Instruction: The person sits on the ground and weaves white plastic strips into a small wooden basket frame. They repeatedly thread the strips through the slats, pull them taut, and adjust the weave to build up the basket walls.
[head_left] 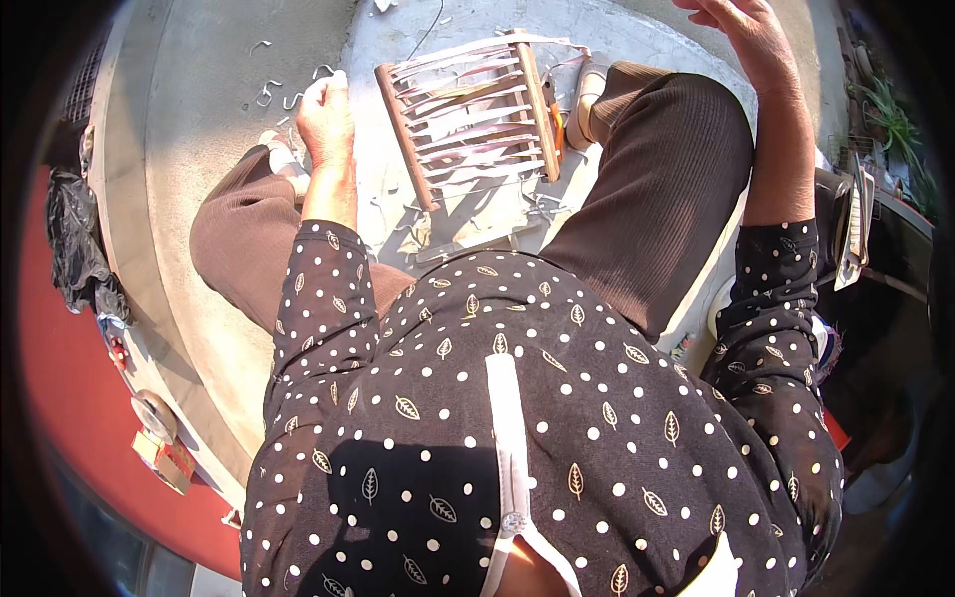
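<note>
A wooden frame [537, 112] with pale fabric strips [470, 142] strung between its two side bars lies on the sunlit ground between my feet. My left hand [326, 112] is raised to the left of the frame, its fingers curled; whether something small is between them cannot be told. Up at the top right, my right hand [735, 26] is partly cut off by the picture's edge, so its fingertips and anything in them are hidden. An orange-handled tool [557, 128] is beside the frame's right bar, near my right shoe [588, 104].
Bits of strip [268, 93] are scattered on the concrete at the upper left. A flat metal bar [477, 242] lies below the frame. At the far left are a black plastic bag [74, 239] and a small box [164, 459]; green plants [891, 123] stand at the right.
</note>
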A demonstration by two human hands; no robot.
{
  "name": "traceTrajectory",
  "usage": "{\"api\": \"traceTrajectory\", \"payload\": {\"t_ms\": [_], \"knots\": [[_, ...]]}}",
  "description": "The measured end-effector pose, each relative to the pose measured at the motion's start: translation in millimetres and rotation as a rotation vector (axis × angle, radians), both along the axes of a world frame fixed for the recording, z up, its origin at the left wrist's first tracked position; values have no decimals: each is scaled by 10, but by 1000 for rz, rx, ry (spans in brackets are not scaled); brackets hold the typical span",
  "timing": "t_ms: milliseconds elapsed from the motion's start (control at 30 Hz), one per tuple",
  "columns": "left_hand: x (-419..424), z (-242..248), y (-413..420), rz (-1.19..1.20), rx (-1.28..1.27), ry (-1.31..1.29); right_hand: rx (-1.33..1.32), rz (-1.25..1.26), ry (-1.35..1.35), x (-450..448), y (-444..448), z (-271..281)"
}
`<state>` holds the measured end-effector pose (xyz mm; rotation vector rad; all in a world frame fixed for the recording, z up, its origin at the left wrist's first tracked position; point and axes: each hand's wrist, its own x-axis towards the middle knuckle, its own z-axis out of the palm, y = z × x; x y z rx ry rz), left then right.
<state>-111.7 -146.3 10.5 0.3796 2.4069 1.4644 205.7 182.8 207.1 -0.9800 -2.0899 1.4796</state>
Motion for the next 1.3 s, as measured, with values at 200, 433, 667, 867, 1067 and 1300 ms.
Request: {"api": "traceTrajectory", "payload": {"t_ms": [200, 433, 667, 867, 1067, 1300], "knots": [[-15, 1381, -419, -62, 156, 416, 273, 11, 82, 341, -722, -107], [-200, 1468, -965, -46, -207, 720, 625, -67, -274, 339, -768, -88], [-371, 1395, -793, -27, -163, 538, 733, -115, -217, 354, -809, -138], [-337, 1460, -807, 26, -93, 492, 816, -104, -145, 356, -838, -10], [-276, 1512, -841, 29, 58, 410, 756, -131, -109, 315, -884, -39], [-279, 1477, -893, 104, -57, 570, 721, -163, -91, 254, -874, -62]]}}
